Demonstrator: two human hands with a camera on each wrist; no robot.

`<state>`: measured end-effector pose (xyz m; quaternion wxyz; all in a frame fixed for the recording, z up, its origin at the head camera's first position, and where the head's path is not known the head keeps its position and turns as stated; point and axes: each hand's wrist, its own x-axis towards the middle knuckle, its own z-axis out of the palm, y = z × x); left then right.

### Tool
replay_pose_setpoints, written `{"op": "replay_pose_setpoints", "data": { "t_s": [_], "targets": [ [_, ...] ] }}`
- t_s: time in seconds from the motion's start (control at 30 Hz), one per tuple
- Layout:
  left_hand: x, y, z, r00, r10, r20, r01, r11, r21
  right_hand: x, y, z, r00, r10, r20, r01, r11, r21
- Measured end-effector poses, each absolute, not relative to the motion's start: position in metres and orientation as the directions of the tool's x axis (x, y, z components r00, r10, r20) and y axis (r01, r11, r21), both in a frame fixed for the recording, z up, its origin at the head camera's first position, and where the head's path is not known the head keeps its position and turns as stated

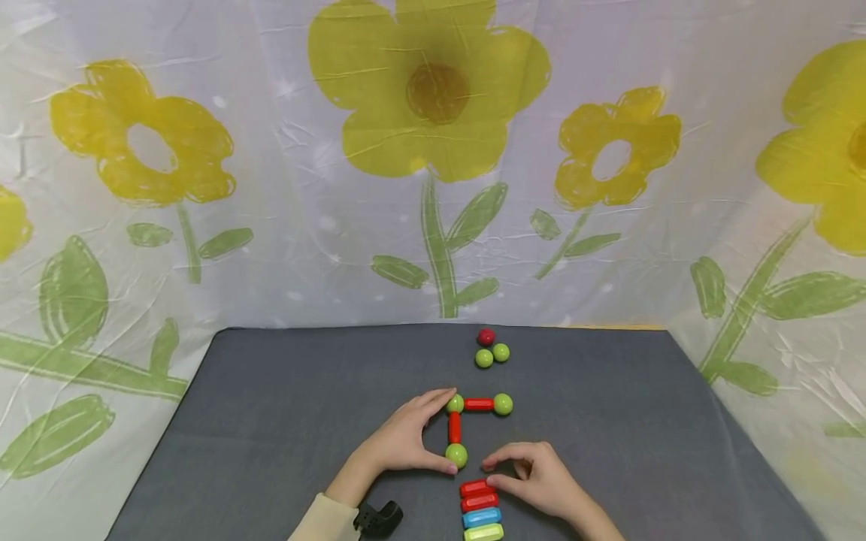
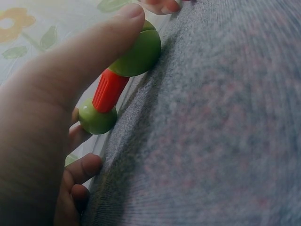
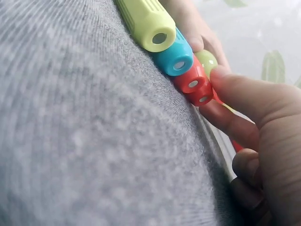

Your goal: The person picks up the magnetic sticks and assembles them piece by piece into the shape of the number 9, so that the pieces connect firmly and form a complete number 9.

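Left hand [image 1: 399, 437] spread wide, thumb at lower ball [image 1: 456, 455], fingertip at upper ball [image 1: 456, 406], bracketing corner frame [image 1: 455, 430], mid-width, well in from surface's [image 1: 304, 406] far edge. Row of rods [image 1: 482, 518] nearer. Right hand [image 1: 537, 481]: thumb at farthest red rod [image 1: 473, 489], forefinger close by; cannot tell whether pinching. Advice: take rod cleanly, leave neighbours undisturbed, left hand light. Both balls smooth, glossy; rods fluted, plastic-looking, silvery end discs [image 3: 160, 38]; surface matt, grey, fabric-like.

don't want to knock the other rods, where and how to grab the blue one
Probably pinch the blue rod by its ends, coming from above: it lies flat between a red rod and the yellow-green rod, which crowd its long sides, while both ends look free.
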<state>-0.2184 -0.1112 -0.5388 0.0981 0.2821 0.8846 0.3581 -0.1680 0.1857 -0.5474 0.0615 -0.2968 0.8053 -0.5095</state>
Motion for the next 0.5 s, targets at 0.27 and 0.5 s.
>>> {"op": "replay_pose_setpoints", "data": {
  "t_s": [0.27,0.5],
  "targets": [
    [-0.2180,-0.1112,-0.5382,-0.821,0.569,0.037,0.432,0.578,0.692,-0.1689,0.1873,-0.5465,-0.793,-0.578,0.194,-0.417,0.282,-0.864],
    [-0.2179,-0.1108,-0.5400,-0.822,0.569,0.036,0.435,0.586,0.684,-0.1684,0.1886,-0.5459,-0.775,-0.605,0.184,-0.421,0.278,-0.863]
  ]
}}
